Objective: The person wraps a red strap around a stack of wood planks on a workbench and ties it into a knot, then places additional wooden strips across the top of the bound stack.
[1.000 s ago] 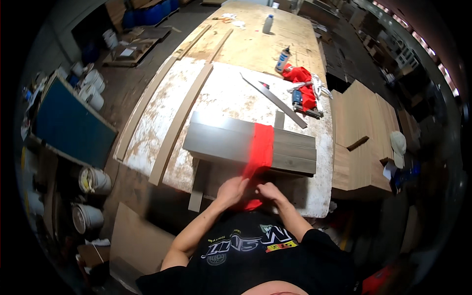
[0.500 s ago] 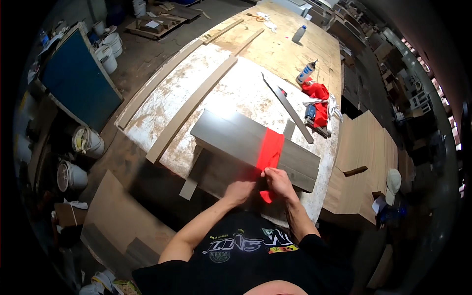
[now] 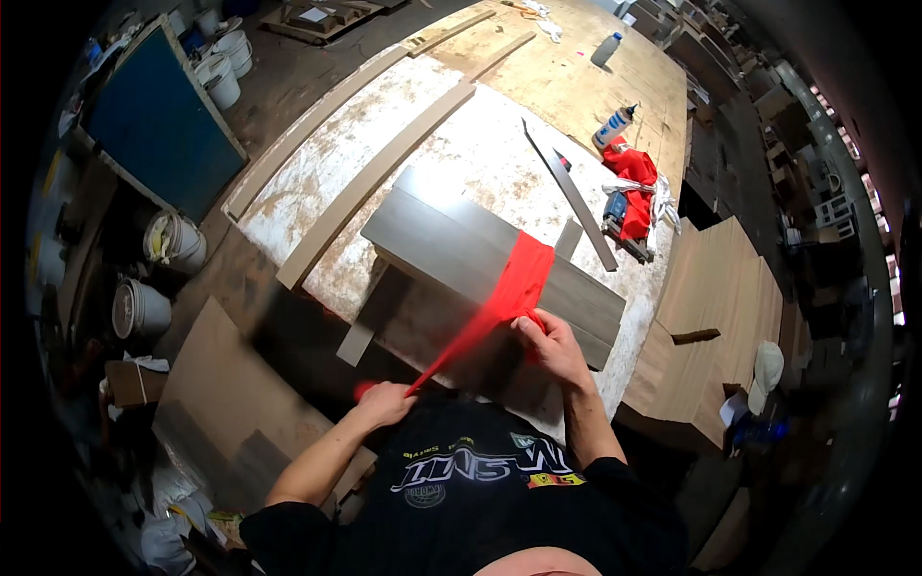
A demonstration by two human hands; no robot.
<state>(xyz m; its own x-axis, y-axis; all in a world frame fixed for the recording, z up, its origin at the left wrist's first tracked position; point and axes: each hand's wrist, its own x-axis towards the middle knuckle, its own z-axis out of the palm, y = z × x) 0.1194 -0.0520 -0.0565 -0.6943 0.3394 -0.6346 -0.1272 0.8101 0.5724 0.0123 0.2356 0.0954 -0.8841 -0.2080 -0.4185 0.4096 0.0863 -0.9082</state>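
Left hand (image 3: 387, 403) nearest, fingers wrapped on the free end of the red strip (image 3: 530, 264); span to the stack runs narrow, looks taut, part blurred. Right hand (image 3: 557, 353): fingers pinched on the strip at the near side of the stack. Strip lies across the top of the grey boards (image 3: 447, 226), right of their middle; underside hidden.

Handling, my read: strip is light, limp, likely a bit stretchy. Bunches easily, no stiffness, won't break. Hold the tail in a full fist, pin the fold at the board edge. Boards look stiff, much heavier, smooth sheen, so could slide on each other and scuff. If lifting, take both ends from below, not by the strip.

Boards sit on cross battens (image 3: 356, 344) over the white-smeared surface (image 3: 331, 125). Beyond: dark flat bar (image 3: 576, 206), blue tool (image 3: 616, 205), red cloth (image 3: 636, 168), glue-type bottle (image 3: 615, 125).
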